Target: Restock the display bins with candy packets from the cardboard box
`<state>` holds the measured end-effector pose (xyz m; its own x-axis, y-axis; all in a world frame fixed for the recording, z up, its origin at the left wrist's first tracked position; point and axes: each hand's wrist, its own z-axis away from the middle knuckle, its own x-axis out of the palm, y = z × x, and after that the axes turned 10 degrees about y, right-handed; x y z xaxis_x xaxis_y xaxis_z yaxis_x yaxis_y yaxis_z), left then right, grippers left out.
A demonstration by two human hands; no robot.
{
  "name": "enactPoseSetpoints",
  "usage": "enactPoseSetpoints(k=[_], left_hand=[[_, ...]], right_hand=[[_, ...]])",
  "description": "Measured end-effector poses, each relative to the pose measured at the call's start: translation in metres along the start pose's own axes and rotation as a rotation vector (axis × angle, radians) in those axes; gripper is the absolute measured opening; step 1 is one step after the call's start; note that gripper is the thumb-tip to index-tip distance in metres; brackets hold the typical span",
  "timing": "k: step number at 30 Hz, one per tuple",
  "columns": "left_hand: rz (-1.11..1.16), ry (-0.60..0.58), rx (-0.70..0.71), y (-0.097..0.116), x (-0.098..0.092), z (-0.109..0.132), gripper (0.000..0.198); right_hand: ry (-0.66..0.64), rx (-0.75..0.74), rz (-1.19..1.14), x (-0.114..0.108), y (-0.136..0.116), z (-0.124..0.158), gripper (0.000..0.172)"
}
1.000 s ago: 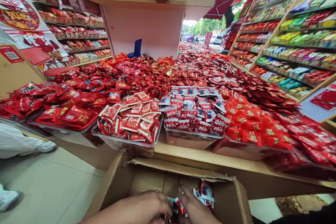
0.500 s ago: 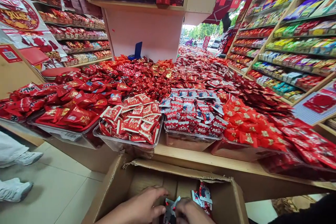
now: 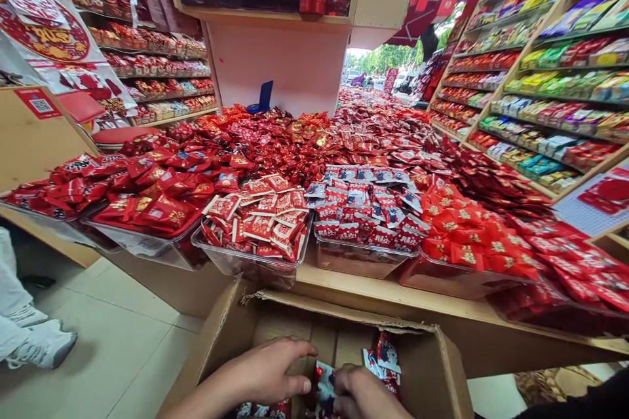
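Both my hands are inside an open cardboard box (image 3: pixel 216 334). My left hand (image 3: pixel 272 370) is open, its fingers stretched out and thumb apart, just left of a small red-and-white candy packet (image 3: pixel 324 383). At that packet's right edge, my right hand (image 3: pixel 366 393) has its fingers curled and closed on it; part of the packet is hidden by them. More packets of the same look (image 3: pixel 388 353) lie against the right side of the box. Others (image 3: pixel 263 409) show under my left wrist, cut off by the bottom edge.
Behind the box, a wooden counter carries clear plastic bins (image 3: pixel 363 258) heaped with red packets. Stocked shelves (image 3: pixel 555 91) rise on the right, others (image 3: pixel 162 69) on the left. A person's shoe (image 3: pixel 44 344) stands on the tiled floor at left.
The view has shifted slightly, so the scene sits further right. My left hand's fingers have spread, and the packet at my right hand stands more upright, showing more of its face.
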<state>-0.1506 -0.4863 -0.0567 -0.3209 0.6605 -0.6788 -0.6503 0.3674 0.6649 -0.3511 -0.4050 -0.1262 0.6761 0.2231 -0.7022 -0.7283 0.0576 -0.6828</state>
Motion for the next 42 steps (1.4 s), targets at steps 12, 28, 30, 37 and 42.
enactPoseSetpoints(k=[12, 28, 30, 37, 42], left_hand=[[1.095, -0.053, 0.161, 0.083, -0.027, -0.023, 0.047], [0.261, 0.295, 0.338, 0.100, -0.060, -0.038, 0.013], [0.146, 0.361, 0.508, 0.113, -0.076, -0.047, 0.014], [-0.123, 0.707, 0.724, 0.172, -0.152, -0.106, 0.014], [-0.389, 0.658, 0.709, 0.179, -0.154, -0.142, 0.019]], right_hand=[[0.433, -0.011, -0.961, -0.110, -0.064, 0.009, 0.020], [0.604, -0.454, -0.095, -0.138, -0.058, 0.010, 0.025], [0.633, -0.456, -0.050, -0.150, -0.060, 0.007, 0.021], [1.012, -0.404, 0.255, -0.238, -0.053, -0.031, 0.020], [0.919, -0.403, 0.337, -0.249, -0.041, -0.059, 0.014]])
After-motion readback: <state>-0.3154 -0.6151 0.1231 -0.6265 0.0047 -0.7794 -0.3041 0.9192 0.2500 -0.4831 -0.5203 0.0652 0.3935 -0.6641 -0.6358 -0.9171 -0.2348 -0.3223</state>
